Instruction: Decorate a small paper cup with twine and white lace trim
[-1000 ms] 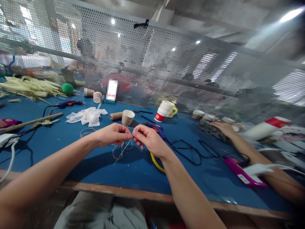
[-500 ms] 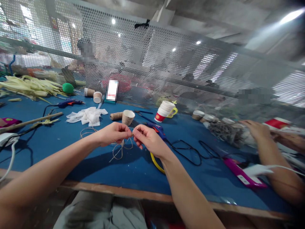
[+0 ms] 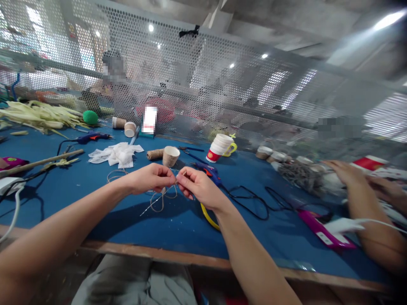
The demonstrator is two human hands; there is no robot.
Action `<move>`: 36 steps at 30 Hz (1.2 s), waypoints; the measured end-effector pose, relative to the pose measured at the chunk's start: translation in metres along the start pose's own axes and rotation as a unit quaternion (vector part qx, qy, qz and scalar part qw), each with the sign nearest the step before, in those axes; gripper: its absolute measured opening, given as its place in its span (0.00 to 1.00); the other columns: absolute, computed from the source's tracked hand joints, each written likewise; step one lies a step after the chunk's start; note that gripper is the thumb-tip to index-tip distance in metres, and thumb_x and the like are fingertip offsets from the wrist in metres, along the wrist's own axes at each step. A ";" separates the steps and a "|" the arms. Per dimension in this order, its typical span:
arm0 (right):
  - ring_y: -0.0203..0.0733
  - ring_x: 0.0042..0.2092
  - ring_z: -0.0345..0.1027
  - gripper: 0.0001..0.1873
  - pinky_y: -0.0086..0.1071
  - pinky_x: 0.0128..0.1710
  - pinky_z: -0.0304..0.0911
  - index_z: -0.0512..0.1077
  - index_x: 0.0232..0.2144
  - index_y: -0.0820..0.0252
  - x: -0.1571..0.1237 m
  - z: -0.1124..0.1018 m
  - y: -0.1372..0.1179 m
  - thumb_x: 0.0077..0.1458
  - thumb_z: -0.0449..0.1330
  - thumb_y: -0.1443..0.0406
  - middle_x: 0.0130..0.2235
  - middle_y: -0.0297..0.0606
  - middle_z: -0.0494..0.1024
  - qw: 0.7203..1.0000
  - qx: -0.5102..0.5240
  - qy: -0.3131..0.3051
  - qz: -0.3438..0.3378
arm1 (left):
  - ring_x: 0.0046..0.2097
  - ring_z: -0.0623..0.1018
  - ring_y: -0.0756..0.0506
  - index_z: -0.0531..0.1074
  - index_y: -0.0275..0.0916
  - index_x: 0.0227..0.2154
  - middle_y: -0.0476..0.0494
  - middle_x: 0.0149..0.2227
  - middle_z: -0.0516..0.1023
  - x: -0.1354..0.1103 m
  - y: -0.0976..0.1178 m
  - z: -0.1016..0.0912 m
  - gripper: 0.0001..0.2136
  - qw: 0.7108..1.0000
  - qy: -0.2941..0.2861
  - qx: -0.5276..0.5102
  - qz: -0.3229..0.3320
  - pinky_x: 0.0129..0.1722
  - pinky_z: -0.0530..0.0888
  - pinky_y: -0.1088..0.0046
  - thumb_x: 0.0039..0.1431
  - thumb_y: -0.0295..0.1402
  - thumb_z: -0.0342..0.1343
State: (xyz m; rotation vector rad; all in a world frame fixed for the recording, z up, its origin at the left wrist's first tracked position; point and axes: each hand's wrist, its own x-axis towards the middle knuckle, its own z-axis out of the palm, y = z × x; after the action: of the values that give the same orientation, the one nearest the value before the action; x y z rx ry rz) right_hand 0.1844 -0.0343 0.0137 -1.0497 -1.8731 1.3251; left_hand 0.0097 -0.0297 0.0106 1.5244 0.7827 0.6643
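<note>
My left hand and my right hand meet above the table, thumbs and fingertips pinched close together. Between them runs a thin twine, whose loops and loose end hang below the left fingers. Some small brownish piece shows at the right fingertips, too small to name. Just behind the hands stands a twine-wrapped paper cup, with a roll of twine lying to its left. A blue glue gun rests behind my right hand, and a yellow curved handle shows partly under the right wrist.
Stacked paper cups with a yellow handle stand farther back. White cloth lies left. A black cable and a purple power strip lie right, near another person's arm. A perforated metal screen borders the back.
The loose twine end below my left hand has swung slightly left. My fingers have shifted a little at the pinch; the other person's hand on the right has moved slightly.
</note>
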 end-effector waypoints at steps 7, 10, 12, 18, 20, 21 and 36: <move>0.27 0.21 0.55 0.14 0.22 0.17 0.52 0.61 0.27 0.61 -0.001 -0.003 0.000 0.52 0.54 0.55 0.22 0.28 0.63 1.000 -0.013 -0.021 -0.008 | 0.19 0.57 0.57 0.63 0.35 0.22 0.56 0.18 0.59 -0.001 0.002 0.003 0.10 0.999 0.016 0.043 0.007 0.19 0.54 0.79 0.51 0.36 0.52; 0.27 0.21 0.56 0.14 0.22 0.17 0.52 0.61 0.27 0.61 -0.002 -0.004 -0.001 0.52 0.54 0.55 0.22 0.28 0.63 1.000 -0.018 -0.023 -0.003 | 0.20 0.57 0.56 0.64 0.34 0.23 0.55 0.19 0.60 -0.001 0.004 0.005 0.09 0.995 0.042 0.087 0.022 0.19 0.54 0.78 0.51 0.36 0.52; 0.27 0.21 0.56 0.14 0.22 0.17 0.52 0.61 0.27 0.61 -0.002 -0.004 -0.002 0.52 0.54 0.55 0.22 0.28 0.63 0.999 -0.022 -0.023 0.001 | 0.21 0.58 0.56 0.64 0.34 0.23 0.55 0.19 0.61 0.000 0.005 0.005 0.08 0.991 0.056 0.113 0.041 0.20 0.54 0.79 0.50 0.34 0.52; 0.27 0.21 0.57 0.14 0.23 0.18 0.53 0.61 0.27 0.60 -0.003 -0.002 -0.003 0.51 0.54 0.55 0.22 0.28 0.64 1.000 -0.025 -0.017 0.001 | 0.20 0.56 0.57 0.64 0.34 0.22 0.55 0.18 0.59 -0.001 0.004 0.002 0.10 0.994 0.032 0.101 0.023 0.19 0.52 0.79 0.51 0.35 0.51; 0.28 0.21 0.57 0.14 0.24 0.18 0.53 0.61 0.27 0.60 -0.003 -0.001 -0.004 0.51 0.54 0.55 0.22 0.29 0.64 0.999 -0.030 -0.012 -0.004 | 0.18 0.55 0.57 0.63 0.34 0.21 0.56 0.16 0.57 -0.001 0.002 0.001 0.12 0.998 0.008 0.054 0.006 0.18 0.51 0.79 0.51 0.38 0.52; 0.28 0.21 0.57 0.14 0.24 0.18 0.53 0.62 0.27 0.60 -0.002 -0.001 -0.004 0.51 0.54 0.55 0.22 0.29 0.64 0.999 -0.031 -0.008 -0.007 | 0.18 0.55 0.57 0.62 0.34 0.20 0.56 0.16 0.57 -0.001 0.002 0.001 0.13 1.000 0.001 0.030 0.002 0.17 0.51 0.79 0.51 0.39 0.52; 0.27 0.20 0.55 0.15 0.22 0.17 0.51 0.60 0.25 0.60 0.001 0.002 -0.001 0.50 0.54 0.54 0.21 0.27 0.63 1.000 -0.008 0.019 -0.001 | 0.19 0.55 0.58 0.61 0.35 0.21 0.56 0.17 0.57 0.002 -0.001 0.006 0.13 1.000 0.030 0.000 0.001 0.18 0.51 0.79 0.50 0.39 0.53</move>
State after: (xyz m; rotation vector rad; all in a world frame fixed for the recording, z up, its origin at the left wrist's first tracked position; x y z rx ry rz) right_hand 0.1825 -0.0346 0.0139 -1.0735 -1.8594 1.2810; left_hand 0.0151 -0.0319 0.0093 1.5109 0.8278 0.7143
